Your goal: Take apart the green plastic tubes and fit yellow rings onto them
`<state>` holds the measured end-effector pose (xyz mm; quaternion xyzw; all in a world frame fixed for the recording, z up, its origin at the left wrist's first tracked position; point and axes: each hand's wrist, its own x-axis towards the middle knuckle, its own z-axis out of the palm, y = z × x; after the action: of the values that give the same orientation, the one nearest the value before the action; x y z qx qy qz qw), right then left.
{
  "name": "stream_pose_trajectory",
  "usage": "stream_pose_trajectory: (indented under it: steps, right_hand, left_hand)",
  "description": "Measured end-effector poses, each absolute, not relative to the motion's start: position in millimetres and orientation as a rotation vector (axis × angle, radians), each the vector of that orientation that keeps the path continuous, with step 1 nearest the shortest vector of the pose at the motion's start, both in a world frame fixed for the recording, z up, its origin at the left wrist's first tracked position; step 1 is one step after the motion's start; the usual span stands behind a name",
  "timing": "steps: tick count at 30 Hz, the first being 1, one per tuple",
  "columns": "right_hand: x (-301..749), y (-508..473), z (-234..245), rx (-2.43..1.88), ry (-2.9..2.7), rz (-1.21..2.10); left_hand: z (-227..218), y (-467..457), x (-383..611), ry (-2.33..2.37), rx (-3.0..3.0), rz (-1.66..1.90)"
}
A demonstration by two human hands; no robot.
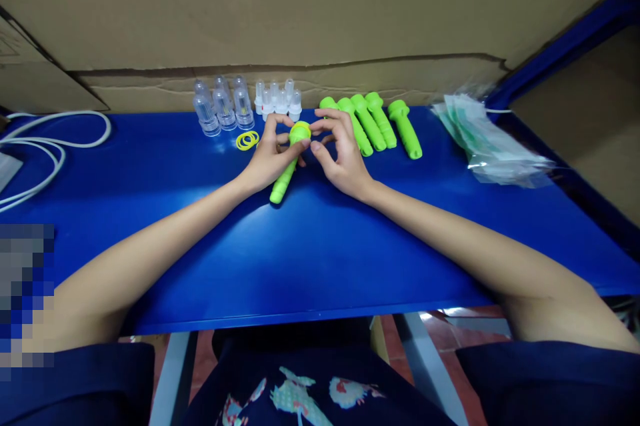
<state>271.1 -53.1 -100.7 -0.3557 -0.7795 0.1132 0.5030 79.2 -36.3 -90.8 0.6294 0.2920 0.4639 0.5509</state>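
A bright green, ribbed plastic tube with a wider round head (289, 171) is at the middle of the table (350, 253), gripped between the thumb and fingers of the left hand (273, 159). Its long axis slants, narrow end near and left, head far and right. A thin yellow ring (301, 125) sits around the head's far end. The right hand (343, 156) is just right of the head, fingers curved and loosely spread; its fingertips are at the ring's edge, though whether they touch I cannot tell. The left hand is the nearer to the tube's body.

On the glossy blue surface, loose yellow rings (239, 140) lie left of the left hand, and more green tubes (369, 123) lie beyond the right hand. Brown cardboard (300, 6) walls the far side.
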Motion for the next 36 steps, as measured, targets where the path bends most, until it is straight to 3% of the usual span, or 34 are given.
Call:
stream_pose_trajectory:
  steps: [14,36]
  right_hand:
    - [277,-46,-101,-0.838,-1.829,0.454]
    - [273,-55,-91,-0.892,-1.865,0.434]
  left_hand:
    - [-88,-38,78,0.676,1.53,1.073]
    - [-90,-40,80,0.65,1.543,1.075]
